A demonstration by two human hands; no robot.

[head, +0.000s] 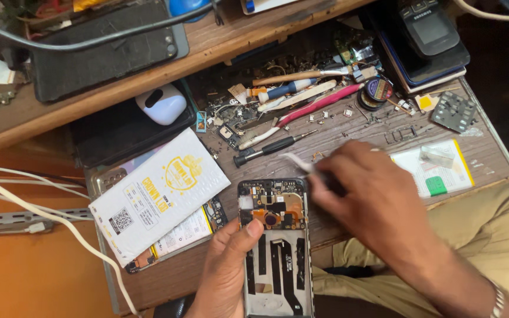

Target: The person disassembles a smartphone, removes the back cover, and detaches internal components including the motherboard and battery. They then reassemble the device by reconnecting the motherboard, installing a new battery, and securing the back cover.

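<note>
Now left hand [225, 271] grips opened phone [276, 247]; right hand [363, 194] pinches tweezers [297, 162].

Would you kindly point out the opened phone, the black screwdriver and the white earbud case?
opened phone [275, 235]: head view, exposed midframe.
black screwdriver [264, 150]: head view, its handle.
white earbud case [161, 104]: head view, its lid.

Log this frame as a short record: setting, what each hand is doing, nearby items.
setting: cluttered wooden workbench
left hand: grip on an opened phone with bare circuit board, thumb on its board
right hand: pinches a blurred pale thin tool above the phone's top edge
nearby: white printed flat package, black-handled screwdriver, white earbud case
</note>
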